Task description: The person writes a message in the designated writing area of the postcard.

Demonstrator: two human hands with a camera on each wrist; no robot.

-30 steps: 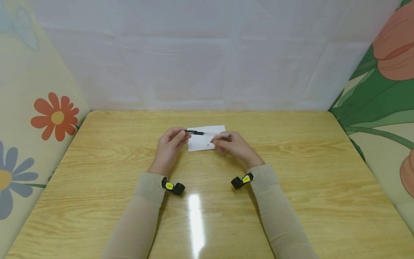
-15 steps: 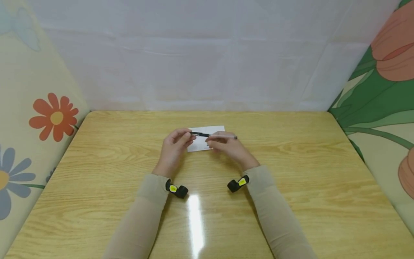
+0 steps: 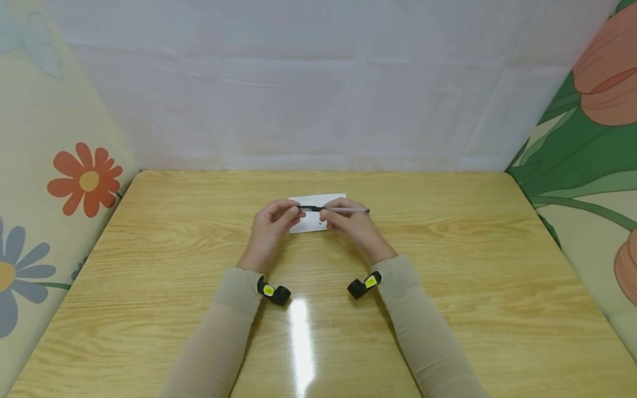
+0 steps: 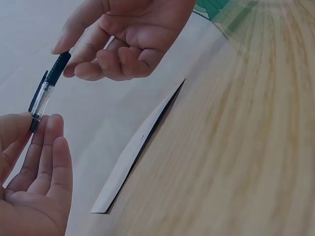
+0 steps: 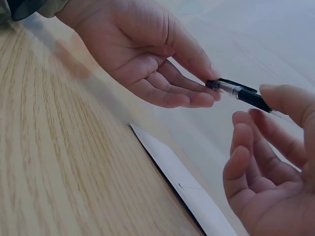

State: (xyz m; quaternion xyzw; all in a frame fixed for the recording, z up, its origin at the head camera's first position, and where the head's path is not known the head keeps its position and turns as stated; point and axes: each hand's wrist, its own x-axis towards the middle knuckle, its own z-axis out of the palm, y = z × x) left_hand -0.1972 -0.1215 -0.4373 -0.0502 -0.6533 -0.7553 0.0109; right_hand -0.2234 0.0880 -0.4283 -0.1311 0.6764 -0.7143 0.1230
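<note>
A slim pen [image 3: 348,209] with a clear barrel, a black grip and a clear cap with a black clip is held level in the head view. My left hand [image 3: 269,229] pinches the cap end between thumb and index finger. My right hand [image 3: 355,226] pinches the black grip close by, and the barrel's tail sticks out to the right. In the left wrist view the cap [image 4: 43,101] seems to be on the pen. Beneath both hands lies a white booklet or card [image 3: 313,200] with a dark edge and a small black mark.
The wood-grain table [image 3: 448,309] carries a bright light reflection near the front. A white sheet [image 3: 318,99] hangs behind its back edge. Flower-painted panels [image 3: 89,182] stand at both sides. Each sleeve cuff has a black wrist camera [image 3: 273,293] strapped to it.
My left hand has shifted slightly right with the pen. My right hand has slid left along the pen to its black grip, bringing the hands closer; more of the tail shows.
</note>
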